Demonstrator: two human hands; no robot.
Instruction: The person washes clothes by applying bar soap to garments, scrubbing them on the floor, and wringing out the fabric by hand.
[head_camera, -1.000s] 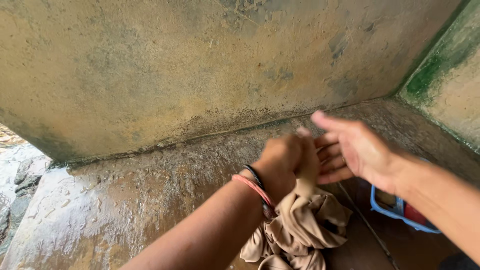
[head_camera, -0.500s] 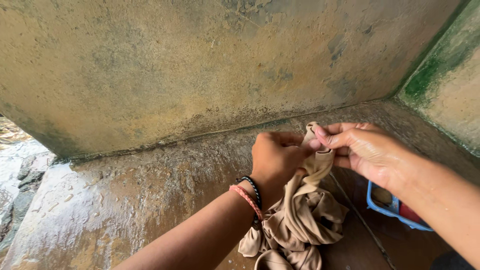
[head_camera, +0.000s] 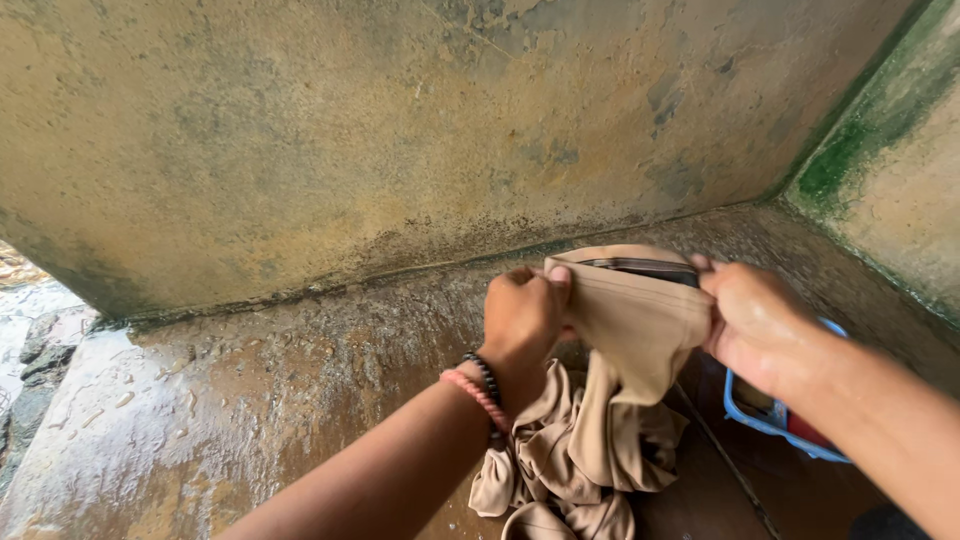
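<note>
Over by the back edge of the wet stone floor (head_camera: 200, 400), where it meets the stained wall (head_camera: 350, 130), you had both hands on that tan garment (head_camera: 610, 400). Your left hand (head_camera: 525, 315), the one with the pink and dark bead bracelets (head_camera: 478, 392) on the wrist, was clenched around one end of the top band. Your right hand (head_camera: 755, 320) was gripping the other end, fingers curled over the edge. So both were closed on the cloth, nothing loose.

The band was stretched flat between your fists, and that looked like the right place to take hold, since it's the thickest, firmest part. My guess is the rest would handle soft and floppy, a bit heavy and clingy if it was soaked, which I can't say for sure. Not fragile, but probably slippery on that wet floor.

As for direction, the stretched band ran left to right between your hands, while the garment's long axis ran down toward you, the lower part bunched in a wrinkled heap on the floor below your wrists.

Further out, a blue tub (head_camera: 775, 415) with something red in it sat just behind your right forearm, near the mossy side wall (head_camera: 880, 160). Rough stones (head_camera: 35, 350) showed off the floor's left edge.
</note>
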